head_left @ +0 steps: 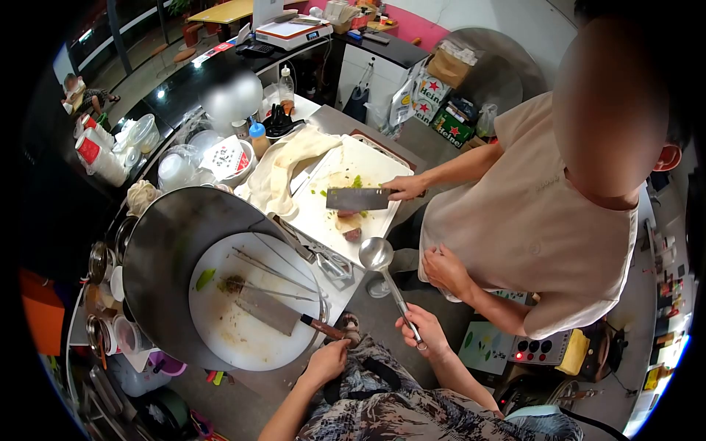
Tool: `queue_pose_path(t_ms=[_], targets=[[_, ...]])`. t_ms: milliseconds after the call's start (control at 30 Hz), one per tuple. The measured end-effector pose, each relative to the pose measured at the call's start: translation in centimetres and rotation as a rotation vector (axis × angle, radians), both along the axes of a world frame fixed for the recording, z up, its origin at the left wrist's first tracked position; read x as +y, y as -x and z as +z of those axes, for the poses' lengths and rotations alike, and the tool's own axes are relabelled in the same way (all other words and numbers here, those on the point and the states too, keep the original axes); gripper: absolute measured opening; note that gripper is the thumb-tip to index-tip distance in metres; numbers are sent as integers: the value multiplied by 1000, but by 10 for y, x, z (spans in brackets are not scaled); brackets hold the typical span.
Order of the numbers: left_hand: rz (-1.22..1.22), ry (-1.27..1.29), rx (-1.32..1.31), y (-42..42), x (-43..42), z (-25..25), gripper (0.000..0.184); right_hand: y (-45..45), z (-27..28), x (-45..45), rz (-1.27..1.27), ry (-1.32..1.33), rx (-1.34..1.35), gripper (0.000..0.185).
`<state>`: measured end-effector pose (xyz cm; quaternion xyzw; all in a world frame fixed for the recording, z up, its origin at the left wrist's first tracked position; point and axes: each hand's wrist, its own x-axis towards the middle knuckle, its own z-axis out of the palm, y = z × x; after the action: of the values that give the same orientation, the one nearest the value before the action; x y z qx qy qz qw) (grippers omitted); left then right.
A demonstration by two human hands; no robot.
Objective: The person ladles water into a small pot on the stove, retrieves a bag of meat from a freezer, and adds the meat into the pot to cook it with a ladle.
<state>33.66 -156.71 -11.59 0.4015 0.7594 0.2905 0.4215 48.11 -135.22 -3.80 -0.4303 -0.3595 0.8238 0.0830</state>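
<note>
My right hand grips a steel ladle by its handle, the bowl raised near the rectangular cutting board. Curled fingers of my left hand meet the handle end of a cleaver. Its wide blade lies on a round white chopping board, ringed at the back by a tall curved steel wall. Thin metal rods, a green piece and a brown clump also lie there.
Opposite, a co-worker's hand holds another cleaver over green bits and dark meat. A cream cloth lies beside that board. Squeeze bottles and tubs stand behind. Beer boxes sit on the floor.
</note>
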Motion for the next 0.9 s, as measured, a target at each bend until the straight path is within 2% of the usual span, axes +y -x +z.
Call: queue_pose_path(t_ms=[100,167,300,433,567,633,767,833,900], targets=[[17,-39,41,5,13,-1,31,5,-1,5,-33,-6,-10,30],[97,-79,-47,20,33,10,29,10,-2,8,-32,-22,-23,28],[248,-187,25,51,77,5,28,17,-8,12,43,-59,-71,24],[405,-217,-54,82,131,-39,30,29,-8,13,4,-121,-130,33],[612,-278,-108,111,187,-108,34,42,-12,20,-43,-171,-150,46],[682,-275,-94,118,204,-117,34,49,-14,21,-20,-198,-167,49],[781,-237,-27,121,232,-107,34,59,-11,22,62,-270,-204,56],[767,-266,144,124,241,-110,37,61,-16,23,72,-278,-206,57],[788,-241,81,118,247,-102,33,62,-17,25,100,-318,-228,57]])
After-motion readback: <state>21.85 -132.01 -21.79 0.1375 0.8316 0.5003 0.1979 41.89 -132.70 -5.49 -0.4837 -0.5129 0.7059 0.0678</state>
